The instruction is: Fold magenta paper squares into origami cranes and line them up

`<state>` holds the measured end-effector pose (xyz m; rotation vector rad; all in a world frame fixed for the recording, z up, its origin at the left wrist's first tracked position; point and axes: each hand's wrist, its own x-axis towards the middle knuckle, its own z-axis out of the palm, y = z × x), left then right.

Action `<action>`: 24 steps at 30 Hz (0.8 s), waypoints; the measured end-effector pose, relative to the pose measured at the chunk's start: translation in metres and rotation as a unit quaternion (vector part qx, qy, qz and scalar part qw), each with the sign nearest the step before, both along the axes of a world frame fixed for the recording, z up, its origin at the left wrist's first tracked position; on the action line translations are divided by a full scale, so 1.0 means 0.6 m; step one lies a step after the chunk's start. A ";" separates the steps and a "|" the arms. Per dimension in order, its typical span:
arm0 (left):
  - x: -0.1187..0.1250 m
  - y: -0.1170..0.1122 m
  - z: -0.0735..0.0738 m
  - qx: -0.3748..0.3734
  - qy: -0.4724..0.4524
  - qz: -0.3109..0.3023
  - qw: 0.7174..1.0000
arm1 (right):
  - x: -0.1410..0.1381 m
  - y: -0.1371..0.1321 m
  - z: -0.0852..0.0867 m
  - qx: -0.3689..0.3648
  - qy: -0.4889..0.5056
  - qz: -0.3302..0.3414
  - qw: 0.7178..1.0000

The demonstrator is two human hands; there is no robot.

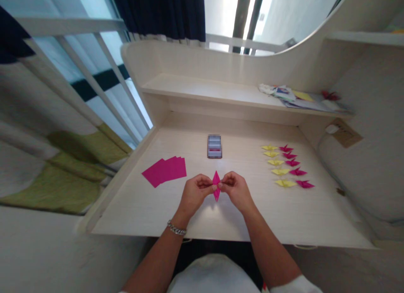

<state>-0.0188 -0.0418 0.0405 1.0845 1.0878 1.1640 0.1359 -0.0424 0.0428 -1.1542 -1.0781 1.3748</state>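
Between my hands is a pink folded origami paper [216, 176], a narrow diamond with one point away from me and one toward me. My left hand [197, 189] pinches its left side at the middle between thumb and fingers. On the opposite side, my right hand [234, 188] pinches it the same way. Fanned pink paper sheets [166, 171] lie on the desk to the left. Over to the right stand folded yellow paper cranes [280, 171] in a column, with pink paper cranes [297, 171] in a column beside them.
A phone [214, 146] with a blurred screen lies on the white desk [135, 213] beyond my hands. Along the back runs a shelf [202, 86] carrying papers [293, 96] at its right. A grey cable [331, 169] follows the right wall, and white bars [107, 53] stand at the left.
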 end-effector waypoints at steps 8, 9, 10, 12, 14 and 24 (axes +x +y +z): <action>0.001 0.003 -0.011 -0.009 -0.017 0.011 1.000 | -0.008 -0.003 -0.005 0.033 -0.018 -0.009 0.999; 0.001 0.004 -0.011 -0.013 -0.018 0.016 1.000 | -0.010 -0.003 -0.007 0.033 -0.020 -0.014 0.999; 0.001 0.004 -0.011 -0.017 -0.020 0.021 0.999 | -0.012 -0.004 -0.008 0.032 -0.019 -0.019 0.999; 0.002 0.004 -0.009 -0.023 -0.023 0.033 0.999 | -0.015 -0.005 -0.011 0.026 -0.004 -0.030 0.999; 0.001 0.004 -0.009 -0.022 -0.025 0.046 0.998 | -0.017 -0.005 -0.014 0.014 0.024 -0.035 0.999; 0.012 0.000 -0.022 0.022 0.044 0.106 0.993 | -0.020 -0.013 -0.024 0.119 -0.132 -0.110 0.978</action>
